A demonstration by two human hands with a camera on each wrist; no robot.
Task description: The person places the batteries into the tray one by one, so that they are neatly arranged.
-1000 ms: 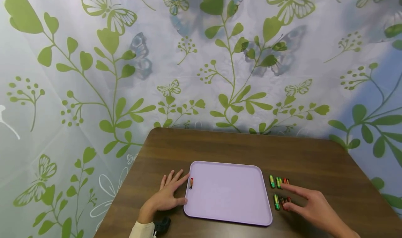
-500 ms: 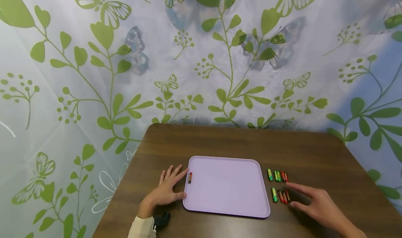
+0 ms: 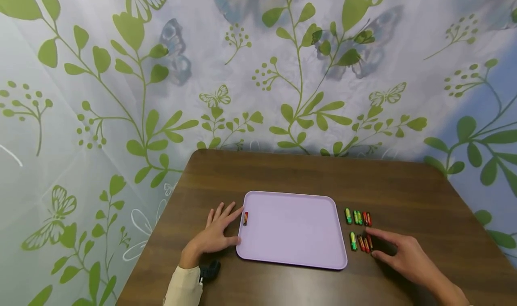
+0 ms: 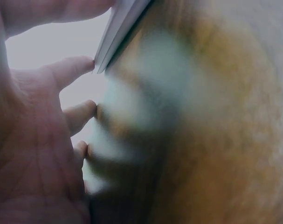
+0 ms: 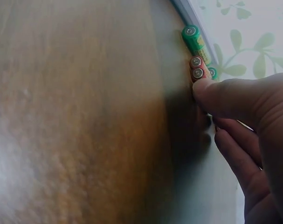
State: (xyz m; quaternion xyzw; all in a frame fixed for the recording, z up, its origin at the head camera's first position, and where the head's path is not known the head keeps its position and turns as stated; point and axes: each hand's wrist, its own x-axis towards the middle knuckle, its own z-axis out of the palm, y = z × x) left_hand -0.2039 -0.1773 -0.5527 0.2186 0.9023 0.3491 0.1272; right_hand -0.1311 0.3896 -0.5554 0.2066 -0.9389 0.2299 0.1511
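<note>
At the lilac tray's (image 3: 291, 229) left edge is my left hand (image 3: 214, 236), fingers spread straight, index finger and thumb touching the rim. One red battery (image 3: 245, 218) lies in the tray beside that rim. My right hand (image 3: 408, 254) has thumb and index finger bent about the two ends of the rightmost red battery (image 3: 370, 242) in the near row. In the right wrist view its thumb covers that battery's end, next to two other red batteries (image 5: 197, 73). A green battery (image 3: 353, 242) leads the near row on the left.
The far row holds a green battery (image 3: 348, 216), a green pair (image 3: 357, 217) and a red pair (image 3: 366, 218), right of the tray. The brown wooden table (image 3: 307, 171) ends at a leaf-and-butterfly curtain (image 3: 258, 72). A black strap device (image 3: 210, 269) is by my left wrist.
My right hand has shifted right, from over the near-row batteries to the rightmost red one, and its thumb and index finger have drawn closer together. The left hand stays at the tray.
</note>
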